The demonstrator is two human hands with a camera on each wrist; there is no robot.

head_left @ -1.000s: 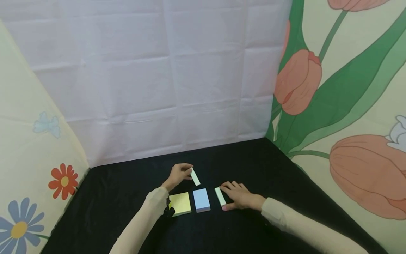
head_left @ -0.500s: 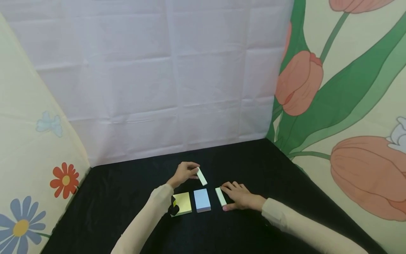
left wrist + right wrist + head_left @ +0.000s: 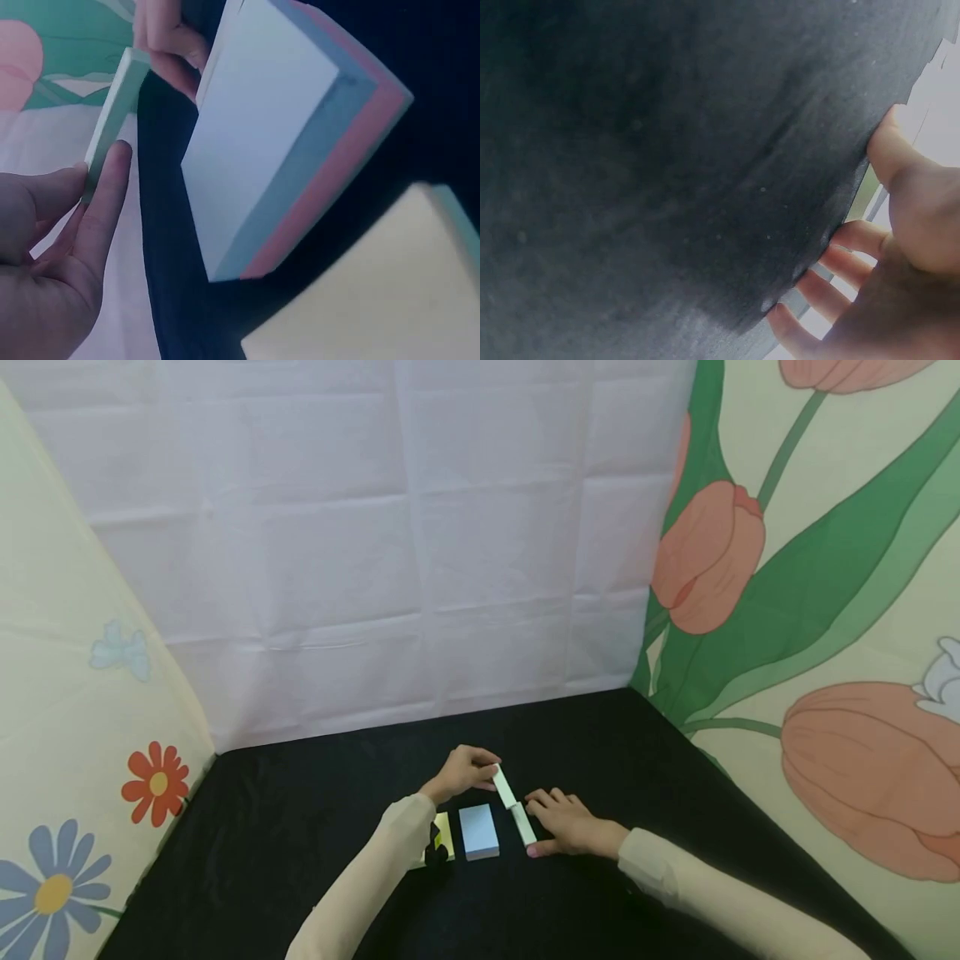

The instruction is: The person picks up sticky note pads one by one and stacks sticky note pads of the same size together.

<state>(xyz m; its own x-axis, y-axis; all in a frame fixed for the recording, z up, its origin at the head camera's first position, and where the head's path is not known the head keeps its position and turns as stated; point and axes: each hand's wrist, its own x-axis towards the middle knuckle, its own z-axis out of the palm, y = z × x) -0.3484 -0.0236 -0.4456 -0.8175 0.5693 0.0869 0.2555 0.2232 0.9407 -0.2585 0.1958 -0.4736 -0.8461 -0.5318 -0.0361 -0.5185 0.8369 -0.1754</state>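
Observation:
My left hand (image 3: 461, 774) pinches the far end of a narrow pale green sticky note pad (image 3: 504, 786), thumb on one side and fingers on the other; the left wrist view shows this slim pad (image 3: 116, 112) tilted up from the hand. Its near end meets the far end of a second narrow pale green pad (image 3: 524, 825) on the black cloth. Around that second pad my right hand (image 3: 562, 820) spans, thumb at its near end and index finger by the far end. In the right wrist view, the right hand's fingers (image 3: 825, 296) rest spread on the cloth.
Left of the narrow pads lies a blue sticky note block (image 3: 478, 828), with a pink layer below it (image 3: 330, 180). A yellow pad (image 3: 446, 835) sits farther left, partly covered by my left sleeve. A white sheet (image 3: 420, 543) hangs behind the black cloth (image 3: 315, 793).
My left hand has moved to the right with its narrow pad, from beyond the yellow and blue pads to the far end of the second narrow pad. My right hand stays in place.

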